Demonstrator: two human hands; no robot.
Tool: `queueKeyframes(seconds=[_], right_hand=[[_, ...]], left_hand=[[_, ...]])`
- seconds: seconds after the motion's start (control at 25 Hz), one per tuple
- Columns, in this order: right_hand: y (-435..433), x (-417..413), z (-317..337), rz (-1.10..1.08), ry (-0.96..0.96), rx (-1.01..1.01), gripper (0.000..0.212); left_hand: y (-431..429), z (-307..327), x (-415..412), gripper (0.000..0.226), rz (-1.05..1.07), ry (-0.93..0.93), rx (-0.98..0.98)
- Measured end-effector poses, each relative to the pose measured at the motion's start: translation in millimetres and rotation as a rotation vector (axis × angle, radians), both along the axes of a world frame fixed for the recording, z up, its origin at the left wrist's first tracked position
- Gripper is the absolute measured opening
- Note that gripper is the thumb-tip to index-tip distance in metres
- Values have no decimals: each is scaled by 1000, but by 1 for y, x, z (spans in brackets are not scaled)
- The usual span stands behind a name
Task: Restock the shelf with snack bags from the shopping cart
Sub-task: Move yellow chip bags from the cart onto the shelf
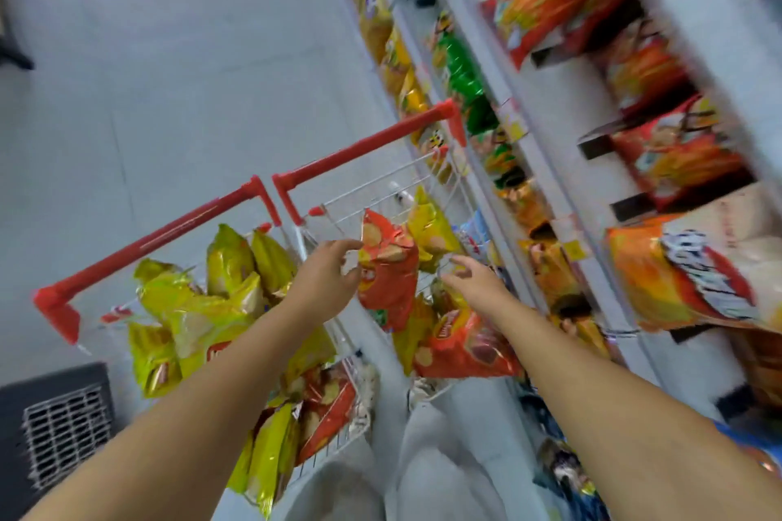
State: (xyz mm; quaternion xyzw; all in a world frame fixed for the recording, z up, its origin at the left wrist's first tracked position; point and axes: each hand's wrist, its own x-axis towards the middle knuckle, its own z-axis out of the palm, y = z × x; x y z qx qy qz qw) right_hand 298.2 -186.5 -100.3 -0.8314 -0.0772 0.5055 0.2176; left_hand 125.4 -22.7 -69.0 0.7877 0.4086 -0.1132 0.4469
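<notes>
A crumpled red snack bag [387,271] stands upright in the right-hand wire shopping cart [364,148], among yellow and red snack bags [461,345]. My left hand [332,271] reaches to the red bag's left edge, with spread finger and thumb tips right at that edge and no firm grip visible. Just right of that bag, my right hand [467,277] hovers over the cart's bags with loosely curled fingers, holding nothing. The shelf [558,106] on the right carries rows of red, orange, yellow and green snack bags.
A second cart with a red handle [156,241] stands at the left, piled with yellow snack bags [199,309]. A dark floor grille [63,431] lies at the lower left. Pale tiled floor stretches beyond the carts. The shelf view is blurred.
</notes>
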Motion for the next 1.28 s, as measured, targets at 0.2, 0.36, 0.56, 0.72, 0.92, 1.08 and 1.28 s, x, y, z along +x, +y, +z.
queueKeyframes(seconds=[0.2,0.36,0.56,0.72,0.92,1.08,1.28], right_hand=[[58,-20,-64,-110,108,183,94],[64,-35,-69,-2,62,255,55],[55,16,-85,22,167,177,41],[68,38,-138,424,-248,-216,57],[64,16,-140,425,-379,-121,25],[35,55,-77,53,-217,249,17],[5,93,26,-197,-108,504,21]], left_hand=[[-5,-53,18,55,135,60,-128],[-12,-77,23,98,103,101,-171],[-10,-91,27,56,215,74,2],[-13,-96,17,40,250,55,65],[-20,-92,9,37,242,60,140],[-17,-86,14,40,221,92,98],[0,-52,36,106,-19,132,-49]])
